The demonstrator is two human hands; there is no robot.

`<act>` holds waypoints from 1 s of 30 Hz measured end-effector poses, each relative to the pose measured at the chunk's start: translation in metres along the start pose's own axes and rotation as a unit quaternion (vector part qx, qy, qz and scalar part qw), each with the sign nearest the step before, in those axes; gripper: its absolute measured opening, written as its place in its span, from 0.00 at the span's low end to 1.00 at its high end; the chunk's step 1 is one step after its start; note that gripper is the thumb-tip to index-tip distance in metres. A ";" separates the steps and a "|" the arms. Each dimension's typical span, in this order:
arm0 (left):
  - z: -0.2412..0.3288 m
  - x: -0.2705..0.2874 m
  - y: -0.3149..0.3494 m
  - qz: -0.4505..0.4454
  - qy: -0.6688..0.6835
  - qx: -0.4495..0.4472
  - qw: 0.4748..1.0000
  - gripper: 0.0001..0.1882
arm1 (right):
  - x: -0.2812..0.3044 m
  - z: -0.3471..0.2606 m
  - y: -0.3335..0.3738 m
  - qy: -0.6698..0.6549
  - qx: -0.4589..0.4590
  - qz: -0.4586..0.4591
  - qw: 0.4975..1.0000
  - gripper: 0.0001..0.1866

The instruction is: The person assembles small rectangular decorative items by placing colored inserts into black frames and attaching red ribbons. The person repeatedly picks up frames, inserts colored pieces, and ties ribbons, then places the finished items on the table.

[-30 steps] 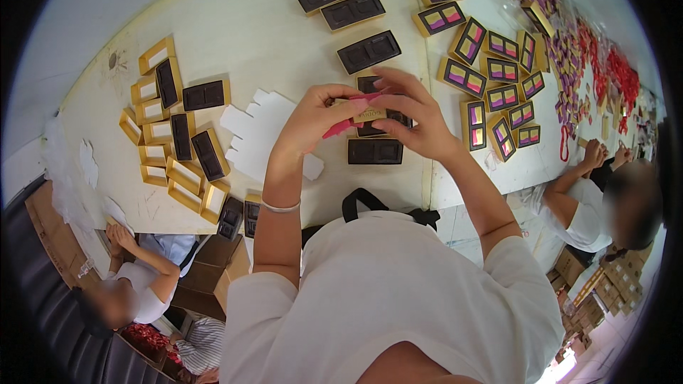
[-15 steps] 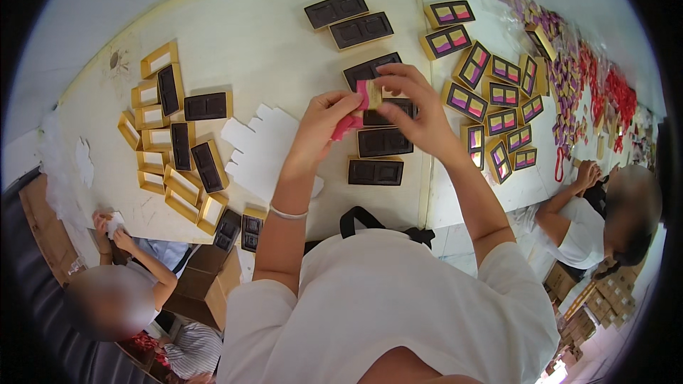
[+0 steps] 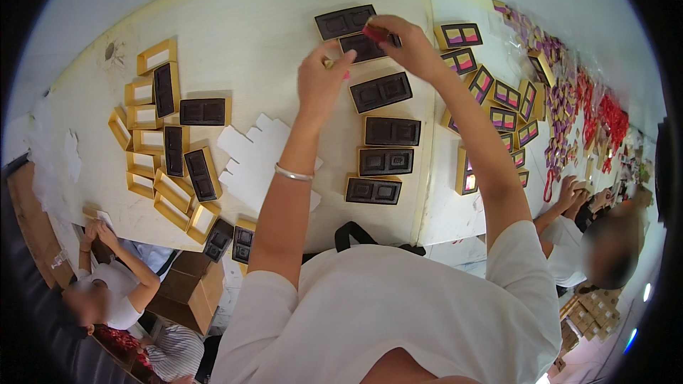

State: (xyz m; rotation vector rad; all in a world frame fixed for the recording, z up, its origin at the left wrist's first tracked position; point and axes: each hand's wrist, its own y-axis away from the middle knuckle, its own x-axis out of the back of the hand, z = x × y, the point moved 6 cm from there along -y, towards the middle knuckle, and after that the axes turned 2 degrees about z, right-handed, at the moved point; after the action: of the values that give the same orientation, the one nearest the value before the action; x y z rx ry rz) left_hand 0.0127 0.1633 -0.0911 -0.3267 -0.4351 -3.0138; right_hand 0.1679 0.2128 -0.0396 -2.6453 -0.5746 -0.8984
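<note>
My right hand (image 3: 404, 44) is closed on a small pink packet (image 3: 374, 31), over the black tray of a gold-edged box (image 3: 364, 48) near the far side of the table. Beside it, my left hand (image 3: 324, 78) is curled and slightly blurred, with bits of a pink and gold packet (image 3: 346, 75) showing at its fingers. Farther back lies another box with a black two-slot tray (image 3: 346, 23). Toward me several more such boxes run in a column, among them a tilted box (image 3: 381, 92) and a straighter box (image 3: 392, 131). Their trays hold no packets.
Boxes filled with coloured packets (image 3: 504, 119) cluster at right, partly behind my forearm. Past them lie loose packets (image 3: 562, 114) and red ribbons (image 3: 610, 117). At left are gold frames (image 3: 148, 141), black trays (image 3: 167, 90) and white card (image 3: 263, 153). Co-workers sit on both sides.
Both hands have moved away from me to the far boxes and drawn apart. The pink and gold packet between them is now out of that grip; a pink packet shows in my right fingers.
</note>
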 end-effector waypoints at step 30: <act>-0.018 0.000 -0.052 0.104 -0.240 -0.035 0.965 0.27 | -0.043 0.079 -0.039 0.306 -0.139 0.215 0.917 0.18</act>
State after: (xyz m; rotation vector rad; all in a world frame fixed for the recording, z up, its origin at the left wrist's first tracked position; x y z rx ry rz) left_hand 0.0040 0.2081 -0.1221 -1.0474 -0.2975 -2.7265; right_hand 0.1595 0.2658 -0.1217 -2.3477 0.2972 -1.6337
